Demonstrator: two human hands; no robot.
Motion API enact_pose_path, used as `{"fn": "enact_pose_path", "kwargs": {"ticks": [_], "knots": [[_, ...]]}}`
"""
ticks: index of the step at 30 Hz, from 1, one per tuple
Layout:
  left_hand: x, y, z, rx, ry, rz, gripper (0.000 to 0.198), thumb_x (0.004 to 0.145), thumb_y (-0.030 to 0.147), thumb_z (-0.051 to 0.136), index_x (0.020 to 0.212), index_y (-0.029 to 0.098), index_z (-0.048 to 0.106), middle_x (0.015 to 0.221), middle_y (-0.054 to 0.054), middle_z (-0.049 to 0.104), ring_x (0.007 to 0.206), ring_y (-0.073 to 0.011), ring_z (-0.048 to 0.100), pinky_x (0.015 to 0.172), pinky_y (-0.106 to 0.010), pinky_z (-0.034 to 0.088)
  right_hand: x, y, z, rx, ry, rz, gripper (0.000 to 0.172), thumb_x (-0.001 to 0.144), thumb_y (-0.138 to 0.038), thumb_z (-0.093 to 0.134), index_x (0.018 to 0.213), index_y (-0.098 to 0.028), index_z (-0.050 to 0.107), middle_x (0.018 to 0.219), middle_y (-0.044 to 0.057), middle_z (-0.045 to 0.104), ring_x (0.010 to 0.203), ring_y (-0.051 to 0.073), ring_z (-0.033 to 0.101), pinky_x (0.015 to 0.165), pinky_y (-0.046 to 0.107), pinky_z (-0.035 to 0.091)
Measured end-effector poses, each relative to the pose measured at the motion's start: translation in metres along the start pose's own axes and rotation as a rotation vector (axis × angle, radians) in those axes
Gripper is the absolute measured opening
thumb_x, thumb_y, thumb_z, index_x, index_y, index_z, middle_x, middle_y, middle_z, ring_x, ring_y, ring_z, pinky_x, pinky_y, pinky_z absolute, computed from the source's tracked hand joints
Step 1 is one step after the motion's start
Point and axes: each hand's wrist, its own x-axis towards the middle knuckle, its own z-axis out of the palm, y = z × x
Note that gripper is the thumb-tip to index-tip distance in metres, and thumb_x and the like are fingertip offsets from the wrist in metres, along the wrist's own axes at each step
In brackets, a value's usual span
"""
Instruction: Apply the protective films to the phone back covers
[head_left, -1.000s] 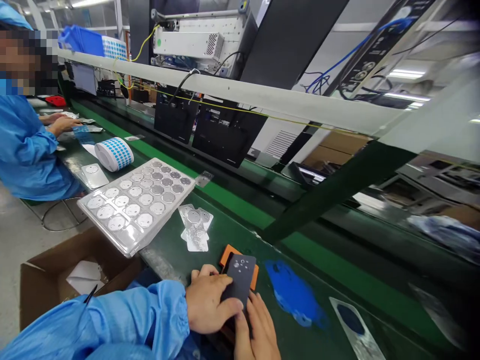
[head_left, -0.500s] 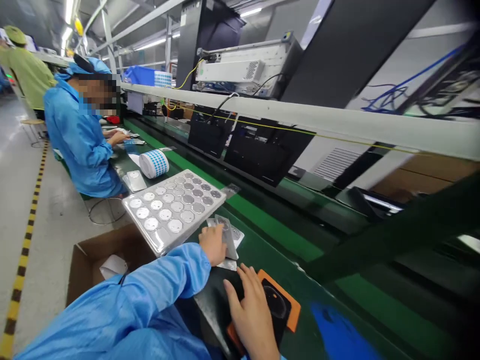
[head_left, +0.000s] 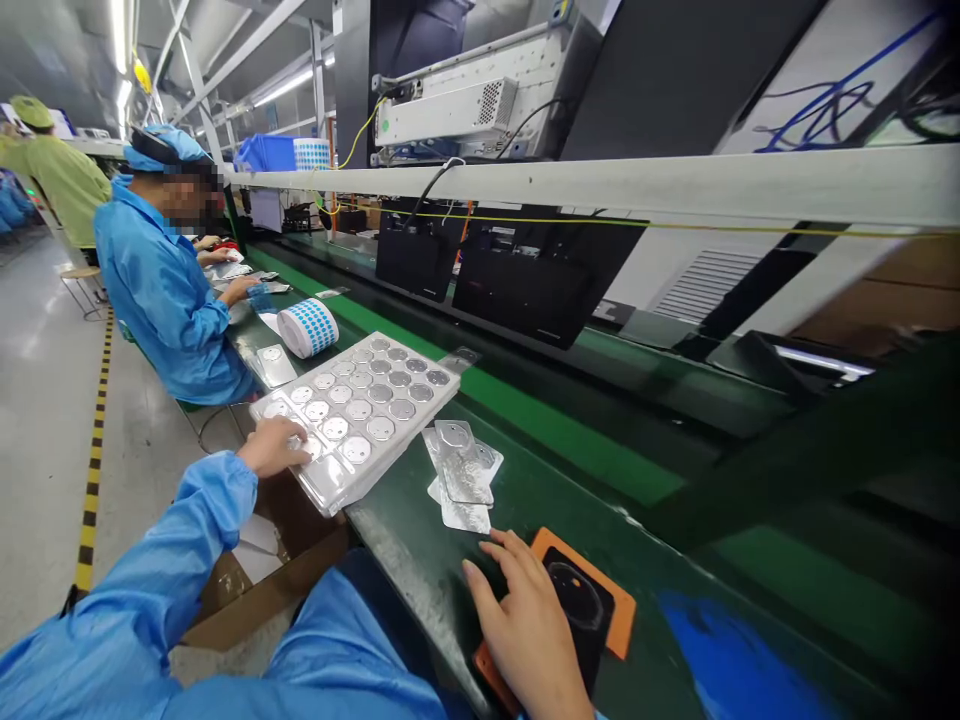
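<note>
L hand (head_left: 274, 447) is open, fingers laid flat on the near-left corner of a clear plastic tray (head_left: 328, 489); can't tell if it's pinching anything. Tray sits on the table (head_left: 397, 535), its left corner past the near edge, w/ rows of round silver discs (head_left: 380, 394) in pockets. R hand (head_left: 529, 635) is open too, fingers loosely curved, not gripping, resting on a black plate (head_left: 576, 620) w/ a round ring on it. Plate lies on an orange pad (head_left: 592, 572) at the near table edge, right of the tray. Between tray and pad, a small stack of silvery sheets (head_left: 463, 478) w/ round cut-outs.

Table top is dark green w/ a bright green strip along the far side, blue smear (head_left: 731, 665) near right. Farther left, a roll of blue dot labels (head_left: 307, 327) lies on its side. Co-worker (head_left: 169, 290) in blue smock and cap sits at left, hands on the table, well apart from the tray. Another person (head_left: 60, 185) in green stands far left.

Cardboard box (head_left: 259, 590) under L arm. Grey floor (head_left: 45, 400) w/ yellow-black tape (head_left: 94, 490) runs left. White rail (head_left: 600, 185) spans the table, black panels (head_left: 525, 285) below it, white unit (head_left: 446, 112) and blue crate (head_left: 262, 153) above. Long ceiling lights overhead.
</note>
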Motion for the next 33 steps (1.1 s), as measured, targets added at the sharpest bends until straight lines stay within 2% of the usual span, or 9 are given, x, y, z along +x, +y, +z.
{"fn": "enact_pose_path", "kwargs": {"ticks": [5,10,14,18,20,23,26,29,33], "knots": [[0.01,-0.004,0.001,-0.035,-0.02,0.043,0.044,0.059,0.041,0.079,0.1,0.027,0.072,0.129,-0.007,0.056,0.126,-0.0398,0.037,0.101,-0.047,0.033,0.001,0.003,0.001,0.015,0.013,-0.013,0.034,0.089,-0.046,0.056,0.106,-0.019,0.067,0.127,0.012,0.063,0.126,0.032,0.053,0.106,0.053,0.044],[-0.004,0.021,-0.008,-0.138,-0.039,0.136,0.023,0.083,0.037,0.056,0.096,0.02,0.066,0.092,-0.004,0.067,0.093,-0.0233,0.06,0.082,-0.033,0.046,0.001,-0.004,-0.004,0.055,0.079,-0.008,0.029,0.09,-0.041,0.056,0.104,-0.02,0.068,0.124,0.013,0.064,0.123,0.032,0.056,0.105,0.054,0.045],[-0.051,0.093,0.013,-0.382,-0.012,0.444,0.017,0.087,0.037,0.058,0.096,0.023,0.063,0.085,0.001,0.067,0.078,-0.0166,0.061,0.075,-0.029,0.046,-0.003,-0.039,-0.024,0.122,0.081,-0.133,0.037,0.089,-0.03,0.056,0.125,-0.023,0.061,0.131,0.011,0.062,0.123,0.027,0.057,0.105,0.048,0.048],[-0.093,0.182,0.048,-0.641,-0.109,0.73,0.01,0.084,0.029,0.063,0.091,0.022,0.061,0.082,0.002,0.066,0.076,-0.0146,0.061,0.072,-0.027,0.047,-0.008,-0.054,-0.049,0.19,-0.038,-0.217,0.052,0.09,-0.017,0.048,0.14,-0.029,0.049,0.129,0.003,0.065,0.116,0.019,0.063,0.098,0.034,0.054],[-0.097,0.214,0.066,-0.781,-0.102,0.739,0.017,0.082,0.028,0.067,0.096,0.022,0.06,0.087,0.0,0.066,0.08,-0.0155,0.061,0.075,-0.027,0.049,-0.012,-0.037,-0.061,0.16,-0.019,-0.149,0.05,0.092,-0.017,0.045,0.14,-0.03,0.05,0.126,0.002,0.067,0.111,0.018,0.065,0.094,0.032,0.056],[-0.089,0.237,0.097,-0.874,-0.028,0.692,0.024,0.08,0.027,0.068,0.102,0.021,0.059,0.099,-0.003,0.066,0.089,-0.018,0.061,0.083,-0.032,0.049,-0.015,0.01,-0.073,0.063,0.099,-0.037,0.037,0.094,-0.023,0.044,0.126,-0.028,0.063,0.119,0.004,0.07,0.11,0.02,0.066,0.094,0.037,0.055],[-0.081,0.241,0.135,-0.828,0.017,0.708,0.016,0.081,0.02,0.063,0.096,0.021,0.058,0.098,-0.004,0.065,0.094,-0.0207,0.059,0.087,-0.036,0.048,-0.016,0.051,-0.075,-0.036,0.151,-0.045,0.032,0.094,-0.024,0.042,0.106,-0.026,0.072,0.114,0.005,0.072,0.115,0.023,0.064,0.099,0.047,0.052],[-0.08,0.24,0.166,-0.782,0.031,0.771,0.015,0.079,0.015,0.061,0.091,0.021,0.057,0.096,-0.005,0.063,0.097,-0.0226,0.057,0.089,-0.039,0.047,-0.022,0.068,-0.07,-0.126,0.058,-0.099,0.032,0.091,-0.02,0.043,0.105,-0.025,0.072,0.118,0.006,0.071,0.12,0.025,0.06,0.103,0.052,0.047],[-0.08,0.239,0.177,-0.769,0.065,0.799,0.015,0.078,0.013,0.059,0.09,0.021,0.057,0.095,-0.006,0.062,0.098,-0.0234,0.055,0.09,-0.04,0.046,-0.035,0.067,-0.067,-0.238,-0.022,-0.067,0.029,0.091,-0.026,0.051,0.114,-0.025,0.069,0.128,0.008,0.066,0.124,0.027,0.057,0.105,0.053,0.043]]}}
